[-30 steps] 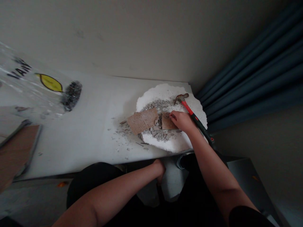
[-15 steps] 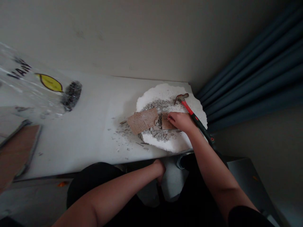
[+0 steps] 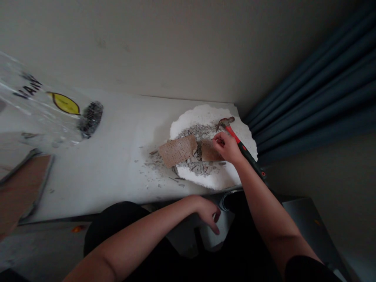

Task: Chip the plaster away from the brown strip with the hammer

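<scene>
My right hand [image 3: 226,147] is closed in a pinch over the right-hand brown perforated piece [image 3: 208,152]; whatever the fingertips hold is too small to make out. To its left, a larger brown perforated piece [image 3: 178,150] lies tilted, with grey crumbled rubble [image 3: 200,130] around both pieces. All of this sits on a ragged-edged white slab [image 3: 188,117]. Right beside my hand rests a claw hammer [image 3: 235,135] with a red and black handle, untouched. My left hand [image 3: 209,213] hangs below the table's front edge, fingers loosely bent and apart, with nothing in it.
Crumbs and thin slivers [image 3: 176,179] lie scattered on the white table [image 3: 102,168]. At the left are a clear plastic bag [image 3: 63,103] with a yellow print and a brown board [image 3: 26,188] with grey edges. A dark curtain [image 3: 317,90] hangs at the right by the wall.
My left hand has swung to the right and its fingers now show. My right hand has shifted slightly right and away from me, uncovering more of the smaller brown piece.
</scene>
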Available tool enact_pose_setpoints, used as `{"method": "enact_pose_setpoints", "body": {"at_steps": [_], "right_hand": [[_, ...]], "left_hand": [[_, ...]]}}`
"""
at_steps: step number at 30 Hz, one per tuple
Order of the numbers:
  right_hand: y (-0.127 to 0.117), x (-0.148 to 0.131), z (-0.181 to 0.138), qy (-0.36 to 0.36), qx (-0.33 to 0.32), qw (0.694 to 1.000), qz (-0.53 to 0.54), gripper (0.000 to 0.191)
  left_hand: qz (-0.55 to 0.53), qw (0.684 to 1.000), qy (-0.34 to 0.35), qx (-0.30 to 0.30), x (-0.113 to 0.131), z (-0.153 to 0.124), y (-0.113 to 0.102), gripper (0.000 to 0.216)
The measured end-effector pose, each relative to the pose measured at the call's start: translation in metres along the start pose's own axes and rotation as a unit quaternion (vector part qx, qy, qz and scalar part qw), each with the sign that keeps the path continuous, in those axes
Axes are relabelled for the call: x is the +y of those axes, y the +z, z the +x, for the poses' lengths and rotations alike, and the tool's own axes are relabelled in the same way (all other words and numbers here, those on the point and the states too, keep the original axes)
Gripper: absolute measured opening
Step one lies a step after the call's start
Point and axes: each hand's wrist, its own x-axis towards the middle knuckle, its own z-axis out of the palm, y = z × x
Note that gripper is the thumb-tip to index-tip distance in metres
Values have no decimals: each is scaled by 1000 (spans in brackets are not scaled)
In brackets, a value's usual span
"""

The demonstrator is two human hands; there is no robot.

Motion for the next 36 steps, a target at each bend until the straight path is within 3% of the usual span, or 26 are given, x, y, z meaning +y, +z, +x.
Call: {"method": "enact_pose_setpoints", "body": {"at_steps": [2,4,5,7,9,10,12,17,22,29,36], "right_hand": [[-2,-3,-7,-28,49,998,12,7],[-4,-9,-17,-74,96,993,-6,7],[-5,-13,-23,-109,117,987,-22,7],[-7,-20,-35,-198,152,966,-60,5],[-10,-27,-48,-287,151,940,-102,4],[-12,-30,-54,-320,134,930,-121,4],[-16,-36,-65,-362,90,915,-150,5],[-26,-48,-84,-402,65,893,-193,9],[-33,-46,-97,-392,75,897,-191,13],[-29,-42,-106,-364,47,920,-140,20],[-29,-38,-104,-298,-5,953,-58,18]], "left_hand": [[-127,989,54,-55,3,-20,-14,42],[-222,968,114,-29,7,-48,-30,41],[-234,964,126,13,10,-62,-37,41],[-253,945,122,165,15,-84,-49,40],[-299,872,121,368,21,-94,-53,39],[-324,829,126,438,24,-96,-53,40],[-362,775,148,495,31,-96,-49,43],[-337,792,158,484,49,-97,-33,40],[-333,807,151,463,55,-101,-26,36],[-368,770,147,500,53,-89,-21,39],[-400,762,153,486,40,-84,-27,38]]}}
